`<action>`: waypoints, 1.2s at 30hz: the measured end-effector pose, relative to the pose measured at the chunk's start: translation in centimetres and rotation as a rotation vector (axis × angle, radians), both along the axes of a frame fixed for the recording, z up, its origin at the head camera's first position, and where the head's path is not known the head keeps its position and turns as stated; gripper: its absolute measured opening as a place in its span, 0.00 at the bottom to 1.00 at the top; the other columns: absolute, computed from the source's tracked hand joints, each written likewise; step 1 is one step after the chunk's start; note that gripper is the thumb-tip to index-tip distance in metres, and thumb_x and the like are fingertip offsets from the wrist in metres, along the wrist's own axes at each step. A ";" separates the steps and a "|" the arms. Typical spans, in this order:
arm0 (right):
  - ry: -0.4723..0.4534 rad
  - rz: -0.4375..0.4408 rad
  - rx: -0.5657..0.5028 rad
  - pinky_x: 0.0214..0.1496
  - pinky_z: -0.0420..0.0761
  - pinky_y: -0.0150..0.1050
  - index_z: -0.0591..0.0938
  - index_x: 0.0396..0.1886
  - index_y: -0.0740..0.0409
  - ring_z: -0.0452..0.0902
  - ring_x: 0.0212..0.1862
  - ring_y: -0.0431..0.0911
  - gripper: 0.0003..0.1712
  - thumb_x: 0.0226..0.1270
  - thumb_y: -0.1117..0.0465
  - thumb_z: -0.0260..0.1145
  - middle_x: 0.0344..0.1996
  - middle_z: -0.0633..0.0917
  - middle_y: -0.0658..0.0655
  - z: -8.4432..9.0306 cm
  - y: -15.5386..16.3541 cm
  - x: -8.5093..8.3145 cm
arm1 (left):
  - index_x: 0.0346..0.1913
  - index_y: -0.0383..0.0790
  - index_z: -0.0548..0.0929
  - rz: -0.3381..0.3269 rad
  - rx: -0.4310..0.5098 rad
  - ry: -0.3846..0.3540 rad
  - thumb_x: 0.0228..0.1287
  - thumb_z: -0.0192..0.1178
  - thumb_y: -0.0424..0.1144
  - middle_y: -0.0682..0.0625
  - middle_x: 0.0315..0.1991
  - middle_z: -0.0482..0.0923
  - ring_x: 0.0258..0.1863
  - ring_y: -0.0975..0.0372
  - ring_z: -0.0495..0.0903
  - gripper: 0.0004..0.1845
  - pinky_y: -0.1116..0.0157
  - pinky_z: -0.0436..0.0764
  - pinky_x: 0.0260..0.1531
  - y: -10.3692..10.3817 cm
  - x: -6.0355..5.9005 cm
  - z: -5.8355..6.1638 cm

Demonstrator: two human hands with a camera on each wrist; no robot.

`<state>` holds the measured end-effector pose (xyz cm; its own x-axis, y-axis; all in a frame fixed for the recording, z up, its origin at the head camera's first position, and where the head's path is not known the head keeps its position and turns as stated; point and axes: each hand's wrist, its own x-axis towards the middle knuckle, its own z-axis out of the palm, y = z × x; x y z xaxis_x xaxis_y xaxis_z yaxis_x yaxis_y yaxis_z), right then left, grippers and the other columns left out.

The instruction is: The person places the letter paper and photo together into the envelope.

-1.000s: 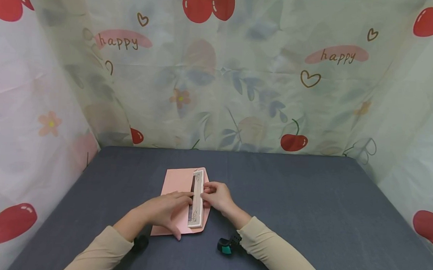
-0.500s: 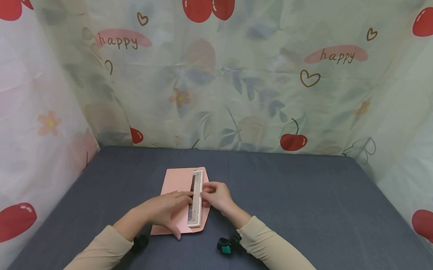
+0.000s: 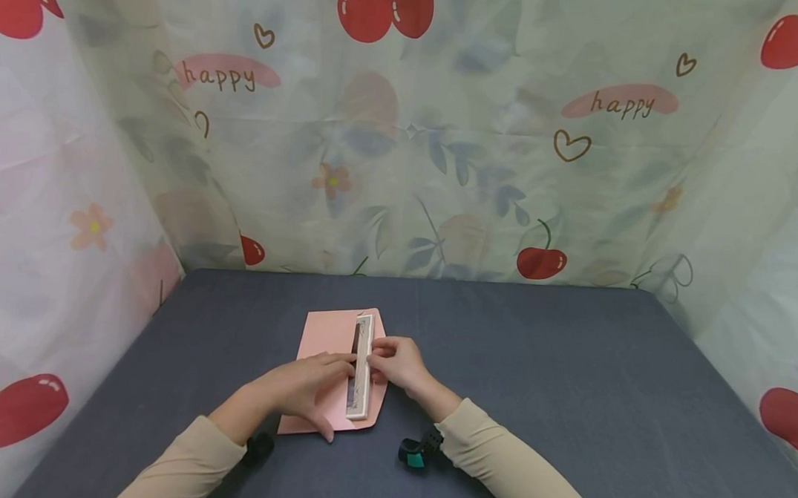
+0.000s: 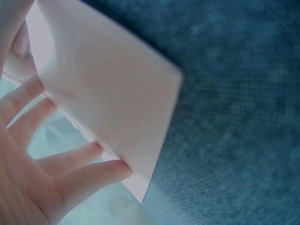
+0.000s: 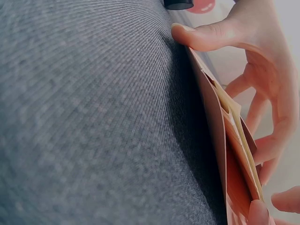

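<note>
A pink envelope [image 3: 321, 338] lies on the dark grey table [image 3: 534, 374]. A long cream card [image 3: 362, 366] with a faint pattern sticks out of the envelope's right side. My left hand [image 3: 302, 386] rests flat on the envelope, fingers stretched toward the card and thumb at its near edge. My right hand [image 3: 394, 360] pinches the card's right edge at mid length. The left wrist view shows the envelope [image 4: 108, 93] close up, with left fingers [image 4: 75, 173] lying along it. In the right wrist view, the card [image 5: 239, 131] sits inside the envelope's mouth [image 5: 213, 122], and the right thumb [image 5: 206, 35] is at its edge.
Cherry-print cloth walls [image 3: 443, 147] enclose the table on the left, back and right. A black wrist device [image 3: 259, 447] and a teal-and-black one [image 3: 417, 452] sit on my forearms near the front edge. Bare table stretches to the right [image 3: 599, 406] of the hands.
The card has slid slightly left, so a narrower strip of it shows. Both hands have stayed almost where they were.
</note>
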<state>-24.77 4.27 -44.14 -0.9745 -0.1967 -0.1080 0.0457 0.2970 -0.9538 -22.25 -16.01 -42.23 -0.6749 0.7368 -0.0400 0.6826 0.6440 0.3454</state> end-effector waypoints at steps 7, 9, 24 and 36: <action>-0.011 0.011 -0.009 0.26 0.83 0.33 0.77 0.53 0.70 0.78 0.22 0.37 0.20 0.59 0.70 0.62 0.35 0.82 0.62 -0.1 -0.1 -0.1 | 0.58 0.45 0.71 -0.010 0.003 0.015 0.32 0.72 0.65 0.48 0.68 0.64 0.63 0.57 0.68 0.47 0.55 0.71 0.61 0.1 0.1 0.1; -0.018 0.009 -0.010 0.26 0.83 0.32 0.77 0.53 0.69 0.78 0.22 0.37 0.20 0.60 0.69 0.62 0.34 0.82 0.61 -0.2 -0.1 -0.2 | 0.58 0.46 0.71 -0.007 0.000 0.014 0.32 0.72 0.65 0.48 0.68 0.64 0.63 0.57 0.68 0.47 0.55 0.71 0.61 0.1 0.1 0.1; -0.059 0.031 -0.035 0.30 0.84 0.34 0.76 0.54 0.69 0.81 0.28 0.39 0.19 0.65 0.65 0.57 0.38 0.82 0.64 -0.1 -0.3 -0.4 | 0.59 0.48 0.71 0.010 0.001 -0.015 0.31 0.72 0.65 0.50 0.69 0.63 0.63 0.59 0.68 0.47 0.55 0.71 0.61 0.0 0.0 0.1; -0.065 0.043 -0.031 0.33 0.84 0.37 0.74 0.56 0.68 0.83 0.32 0.44 0.21 0.66 0.62 0.58 0.41 0.82 0.66 0.1 -0.4 -0.3 | 0.59 0.48 0.70 0.030 -0.011 -0.024 0.32 0.72 0.65 0.51 0.69 0.62 0.64 0.59 0.67 0.47 0.55 0.71 0.62 0.0 0.0 0.1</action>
<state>-25.05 3.88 -44.08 -0.9563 -0.2423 -0.1639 0.0958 0.2699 -0.9581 -22.21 -15.97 -42.10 -0.6951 0.7160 -0.0649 0.6547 0.6678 0.3541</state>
